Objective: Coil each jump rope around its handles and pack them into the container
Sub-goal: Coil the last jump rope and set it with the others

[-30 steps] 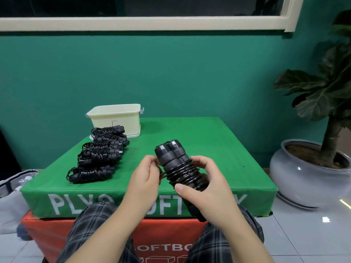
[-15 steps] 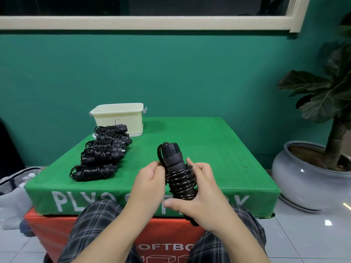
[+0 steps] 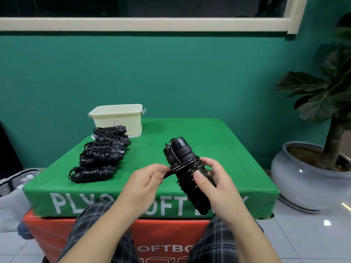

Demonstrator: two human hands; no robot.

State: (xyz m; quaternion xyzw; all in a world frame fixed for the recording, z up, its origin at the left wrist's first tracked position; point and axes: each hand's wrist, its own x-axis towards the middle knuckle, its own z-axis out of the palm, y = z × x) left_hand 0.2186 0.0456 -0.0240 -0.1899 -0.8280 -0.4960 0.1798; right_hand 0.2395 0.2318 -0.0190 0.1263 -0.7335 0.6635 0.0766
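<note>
right hand (image 3: 212, 185) wrapped round the black jump rope bundle (image 3: 187, 168), held tilted above the green foam box (image 3: 218, 145) | left hand (image 3: 146, 179) pinching the loose black cord end | five coiled ropes (image 3: 102, 152) lined up by the cream plastic container (image 3: 117, 118), back left

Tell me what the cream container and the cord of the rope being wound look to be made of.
Container: likely matte plastic, given its smooth moulded walls, rolled rim and side clip. Cord on the handles: glossy black, probably plastic-coated, since it catches thin highlights and holds tight springy coils; any core is hidden.
</note>
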